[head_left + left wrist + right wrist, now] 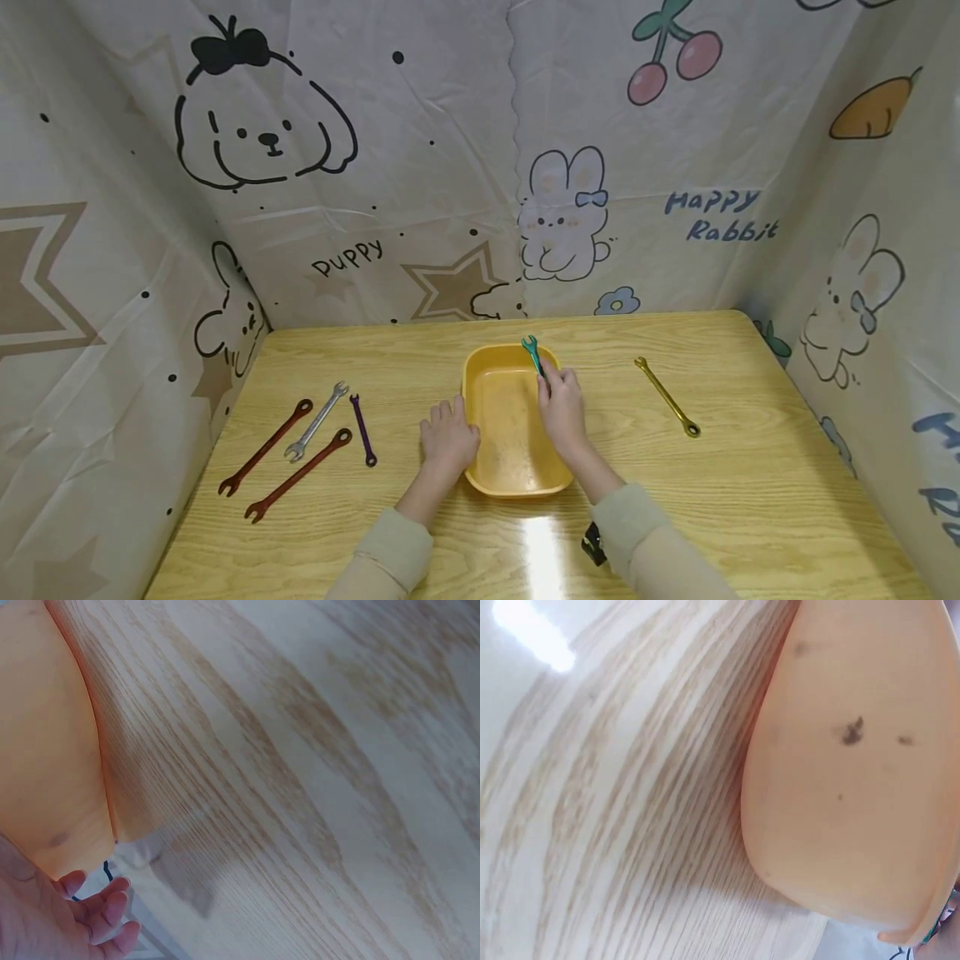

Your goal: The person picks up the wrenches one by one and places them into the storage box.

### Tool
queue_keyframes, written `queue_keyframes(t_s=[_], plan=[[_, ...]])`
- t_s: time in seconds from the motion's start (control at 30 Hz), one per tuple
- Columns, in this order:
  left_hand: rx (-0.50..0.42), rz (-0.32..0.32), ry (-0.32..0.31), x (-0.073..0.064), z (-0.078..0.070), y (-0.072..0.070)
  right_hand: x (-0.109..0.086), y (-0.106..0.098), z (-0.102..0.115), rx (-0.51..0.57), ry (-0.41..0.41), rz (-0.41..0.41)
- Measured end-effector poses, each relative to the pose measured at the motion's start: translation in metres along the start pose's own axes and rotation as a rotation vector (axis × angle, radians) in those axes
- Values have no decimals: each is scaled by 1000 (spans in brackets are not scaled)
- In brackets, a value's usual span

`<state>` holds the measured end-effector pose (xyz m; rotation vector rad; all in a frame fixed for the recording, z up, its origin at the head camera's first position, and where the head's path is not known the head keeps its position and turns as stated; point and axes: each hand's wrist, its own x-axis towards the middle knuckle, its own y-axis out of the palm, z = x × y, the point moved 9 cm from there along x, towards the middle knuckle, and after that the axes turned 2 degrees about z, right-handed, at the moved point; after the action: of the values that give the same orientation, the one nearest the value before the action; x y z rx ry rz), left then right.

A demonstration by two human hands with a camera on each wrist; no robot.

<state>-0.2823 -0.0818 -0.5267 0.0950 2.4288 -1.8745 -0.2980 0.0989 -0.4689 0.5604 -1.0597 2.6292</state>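
A yellow plastic basin (517, 492) with nothing lying in it stands at the middle of the table. My left hand (448, 437) holds its left rim, thumb over the edge and fingers along the outside; in the left wrist view those fingers (112, 907) are loosely bent beside the basin wall (45, 735). Over the far right part of the basin, my right hand (562, 408) grips a teal combination wrench (531, 346), open end pointing away from me. The hand covers the wrench's other end. In the right wrist view the basin's outer wall (840, 787) hides most of that hand.
On the left lie two red wrenches (266, 447) (300, 475), a silver open-ended wrench (317, 422) and a small purple wrench (363, 430). A gold wrench (667, 397) lies to the right. Printed cloth walls (420, 167) enclose the table (735, 517) at the back and sides.
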Motion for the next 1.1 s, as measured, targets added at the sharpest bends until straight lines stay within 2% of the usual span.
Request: queue_keyframes(t_s=[0.2, 0.63, 0.9, 1.1], plan=[[1, 2, -3, 0, 0, 0, -3, 7, 10, -8, -40, 6], [12, 3, 4, -1, -1, 0, -9, 26, 15, -50, -18, 66], [33, 10, 4, 0, -1, 2, -10, 36, 20, -68, -32, 92], [37, 4, -1, 0, -1, 2, -10, 47, 22, -82, -38, 143]])
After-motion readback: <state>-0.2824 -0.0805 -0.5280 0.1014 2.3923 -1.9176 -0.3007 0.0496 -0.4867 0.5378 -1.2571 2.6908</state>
